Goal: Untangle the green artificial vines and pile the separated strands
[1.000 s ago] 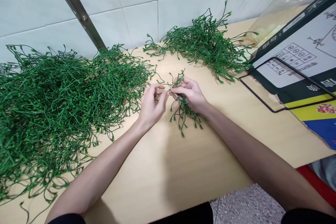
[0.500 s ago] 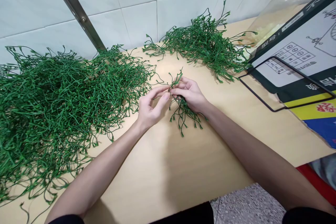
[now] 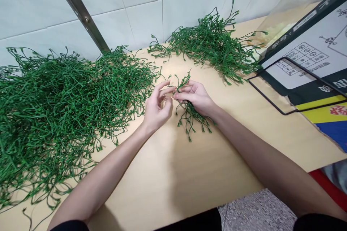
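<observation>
A small bunch of green sprigs (image 3: 191, 117) sits at the centre of the frame on the table (image 3: 176, 177), clasped in the right hand (image 3: 196, 95). The left hand (image 3: 157, 108) is loosely open, its forefinger reaching the bunch's top. A big green heap (image 3: 54, 104) fills the left of the frame, and a smaller heap (image 3: 214, 43) lies at upper centre.

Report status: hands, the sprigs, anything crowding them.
Right hand shut on small sprig bunch. Left hand open, fingertips at the bunch's top. Large green pile left, smaller pile behind; neither covers the hands.
</observation>
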The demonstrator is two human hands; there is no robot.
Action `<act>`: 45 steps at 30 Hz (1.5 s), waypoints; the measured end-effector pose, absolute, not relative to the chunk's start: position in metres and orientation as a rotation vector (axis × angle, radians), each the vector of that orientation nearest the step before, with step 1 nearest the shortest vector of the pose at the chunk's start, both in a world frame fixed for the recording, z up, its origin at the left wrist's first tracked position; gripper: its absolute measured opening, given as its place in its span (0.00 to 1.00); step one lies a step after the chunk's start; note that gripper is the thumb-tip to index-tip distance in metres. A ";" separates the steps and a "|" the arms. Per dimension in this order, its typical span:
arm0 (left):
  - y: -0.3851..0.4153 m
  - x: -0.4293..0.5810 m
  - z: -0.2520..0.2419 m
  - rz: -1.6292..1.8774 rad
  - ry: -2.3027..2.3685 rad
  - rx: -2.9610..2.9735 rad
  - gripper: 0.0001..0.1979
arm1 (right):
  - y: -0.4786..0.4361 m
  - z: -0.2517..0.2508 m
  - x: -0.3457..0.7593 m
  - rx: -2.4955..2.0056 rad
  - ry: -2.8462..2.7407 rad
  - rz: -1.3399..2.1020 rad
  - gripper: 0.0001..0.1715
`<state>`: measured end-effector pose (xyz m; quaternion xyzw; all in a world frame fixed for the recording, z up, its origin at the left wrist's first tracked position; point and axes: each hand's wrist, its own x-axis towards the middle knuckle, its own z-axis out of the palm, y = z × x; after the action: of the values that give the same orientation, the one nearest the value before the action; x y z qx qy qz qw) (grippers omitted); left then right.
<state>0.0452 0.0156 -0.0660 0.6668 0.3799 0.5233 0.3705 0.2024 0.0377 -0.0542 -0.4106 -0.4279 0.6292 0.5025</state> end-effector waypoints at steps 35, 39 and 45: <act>0.011 0.043 -0.061 1.362 0.936 1.717 0.12 | 0.041 -0.059 0.202 -1.015 -0.998 1.482 0.32; 0.011 0.043 -0.061 1.348 0.975 1.647 0.14 | 0.041 -0.059 0.202 -1.021 -0.999 1.480 0.33; 0.015 0.044 -0.064 1.337 1.003 1.604 0.22 | 0.039 -0.056 0.202 -1.018 -1.020 1.492 0.32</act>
<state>0.0440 0.0150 -0.0638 0.6344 0.3965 0.5287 0.4009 0.2024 0.0391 -0.0562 -0.4224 -0.4235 0.6191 0.5089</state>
